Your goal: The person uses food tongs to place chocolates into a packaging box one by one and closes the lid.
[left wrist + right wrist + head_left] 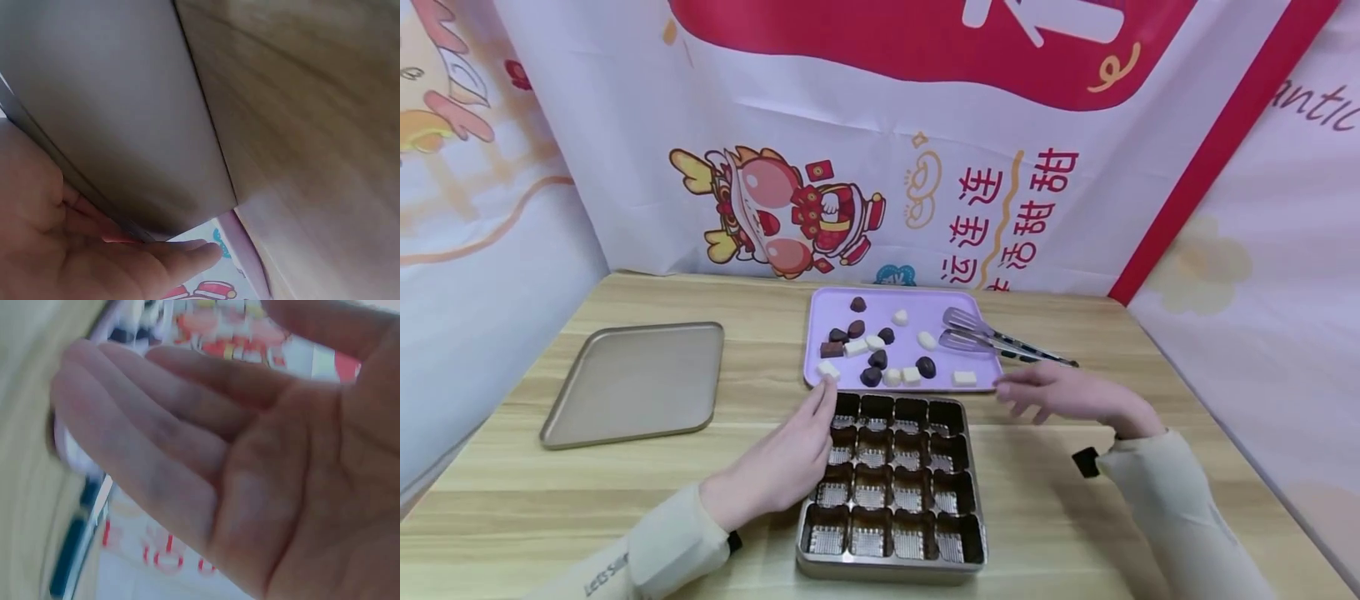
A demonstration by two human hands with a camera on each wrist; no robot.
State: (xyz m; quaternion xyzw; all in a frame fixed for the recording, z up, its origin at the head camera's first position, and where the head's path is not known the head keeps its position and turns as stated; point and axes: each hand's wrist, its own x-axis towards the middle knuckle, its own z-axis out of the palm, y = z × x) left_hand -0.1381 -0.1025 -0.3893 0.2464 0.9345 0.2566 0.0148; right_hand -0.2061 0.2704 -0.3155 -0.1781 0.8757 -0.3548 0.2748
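A dark metal pan (891,571) with a grid of square compartments stands at the front of the table. My left hand (782,454) lies along its left side, fingers extended toward the back corner, fingertips overlapping the front edge of a purple tray (940,304). In the left wrist view, the straight thumb (181,259) reaches past the corner of the pan's smooth wall (119,106). My right hand (1067,392) hovers by the tray's front right corner, fingers loosely extended, holding nothing. Close behind it are metal tongs (1000,340) with dark handles, their heads resting on the tray.
Several dark chocolates (877,359) and white chocolates (964,378) lie scattered on the purple tray. A flat bronze-coloured baking sheet (636,383) sits on the left of the wooden table (752,325). Printed cloth (850,100) hangs along the back and sides.
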